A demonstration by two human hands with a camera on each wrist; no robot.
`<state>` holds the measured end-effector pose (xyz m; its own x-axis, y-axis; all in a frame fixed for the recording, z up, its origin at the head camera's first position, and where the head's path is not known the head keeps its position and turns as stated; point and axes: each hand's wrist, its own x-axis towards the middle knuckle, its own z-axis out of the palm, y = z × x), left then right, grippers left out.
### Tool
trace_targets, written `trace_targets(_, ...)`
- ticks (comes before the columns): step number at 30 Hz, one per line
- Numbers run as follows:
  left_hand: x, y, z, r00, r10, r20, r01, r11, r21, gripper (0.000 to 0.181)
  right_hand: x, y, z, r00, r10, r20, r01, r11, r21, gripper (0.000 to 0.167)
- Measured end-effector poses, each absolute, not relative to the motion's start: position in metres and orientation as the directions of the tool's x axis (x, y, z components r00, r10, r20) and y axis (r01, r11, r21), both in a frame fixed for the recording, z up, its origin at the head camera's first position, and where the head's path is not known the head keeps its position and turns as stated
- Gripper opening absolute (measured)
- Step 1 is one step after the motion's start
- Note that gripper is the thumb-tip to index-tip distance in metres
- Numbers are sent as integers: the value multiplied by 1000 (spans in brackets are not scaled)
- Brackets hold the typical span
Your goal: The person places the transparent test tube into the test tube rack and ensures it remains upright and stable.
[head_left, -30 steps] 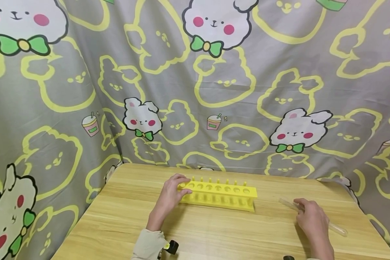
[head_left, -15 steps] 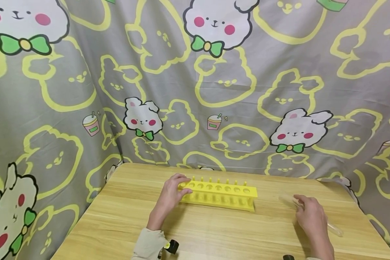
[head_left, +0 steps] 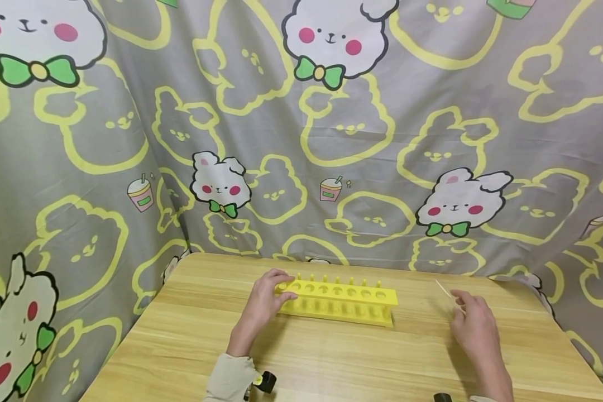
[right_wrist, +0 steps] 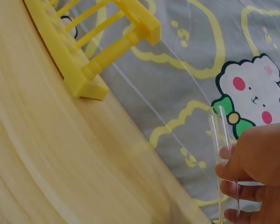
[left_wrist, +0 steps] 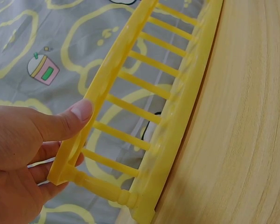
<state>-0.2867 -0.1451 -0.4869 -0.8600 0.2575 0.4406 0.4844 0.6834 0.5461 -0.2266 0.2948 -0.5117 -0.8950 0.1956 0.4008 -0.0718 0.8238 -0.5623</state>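
Observation:
A yellow test tube rack (head_left: pixel 339 320) stands on the wooden table, its top row of round holes holding no tubes that I can see. My left hand (head_left: pixel 265 297) grips the rack's left end; in the left wrist view the thumb of that hand (left_wrist: pixel 32 149) lies on the top plate (left_wrist: pixel 113 70) with the fingers beneath. To the right of the rack, my right hand (head_left: pixel 477 324) holds a clear glass tube (head_left: pixel 444 289) above the table, tilted. In the right wrist view the fingers of the right hand (right_wrist: pixel 256 172) curl round the clear tube (right_wrist: pixel 219 135), its open rim pointing up.
The wooden table (head_left: pixel 191 335) reaches back to a grey curtain (head_left: pixel 281 223) with rabbit and yellow outline prints, which hangs behind and at both sides. Black wrist devices show at the bottom edge, one of them (head_left: pixel 266 382) by the left sleeve (head_left: pixel 231 379).
My right hand has lifted the clear tube off the table and tilted its far end upward, moving slightly left. The left hand and the rack have stayed in place.

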Motion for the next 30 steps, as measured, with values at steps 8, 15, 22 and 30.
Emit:
trace_targets(8, -287, -145, -488, -858, 266, 439, 488, 688, 538, 37, -227, 292, -507, -886, 195, 421, -99, 807, -582, 39)
trace_targets(15, -287, -144, -487, -857, 264, 443, 491, 679, 545, 37, -225, 289, -503, -878, 193, 438, -113, 806, -581, 38)
trace_targets(22, -287, -145, -488, -858, 257, 445, 487, 682, 545, 36, -226, 288, -497, -865, 200, 460, -124, 803, -583, 37)
trace_targets(30, -288, -145, -489, -854, 255, 453, 490, 684, 540, 36, -226, 283, -489, -826, 225, 518, -147, 800, -582, 38)
